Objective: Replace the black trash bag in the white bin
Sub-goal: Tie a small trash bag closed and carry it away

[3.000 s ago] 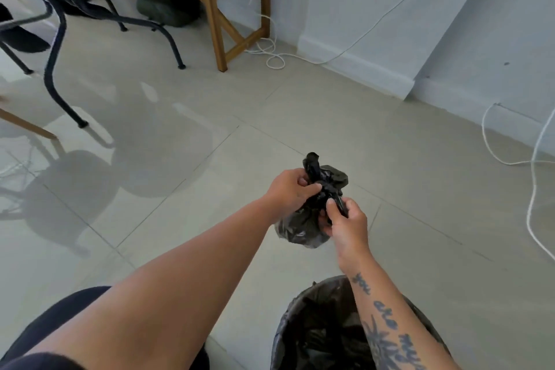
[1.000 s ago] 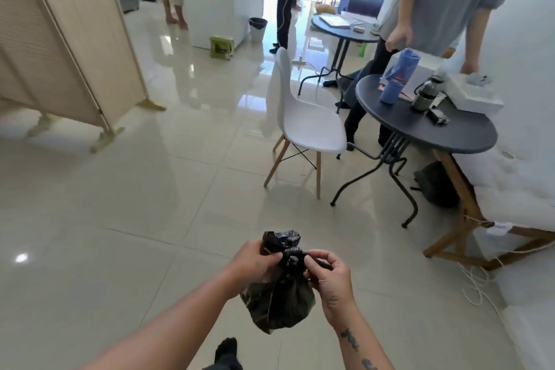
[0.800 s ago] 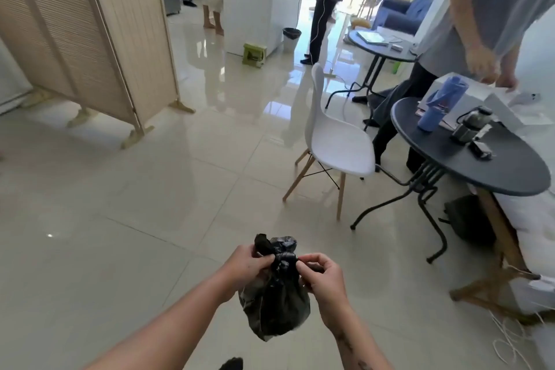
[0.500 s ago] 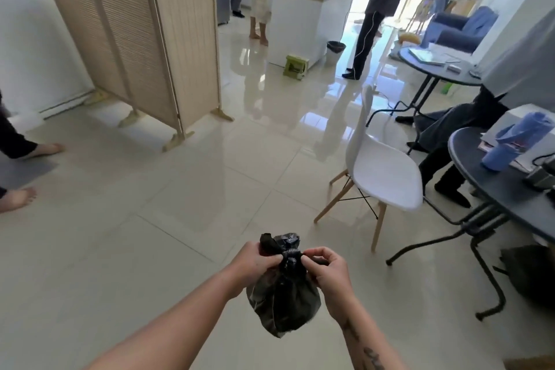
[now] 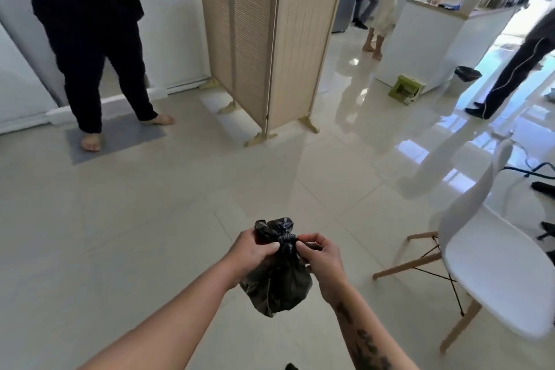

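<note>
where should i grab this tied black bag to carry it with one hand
Grip the black bag at its knot, coming from above. The neck is cinched narrow there, the full belly hangs below, and the ruffled top above should stop a fist sliding off. The left hand and right hand pinch it there from either side.

Bright daylight from the right glares off the glossy floor point(image 5: 420, 117).

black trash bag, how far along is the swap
Done: the small black plastic trash bag hangs free of any bin, neck knotted. In hand: left hand and right hand pinch the knot above the pale tiled floor. Left: dispose of it; no bin shows near the hands, so relining is unconfirmed.
</note>
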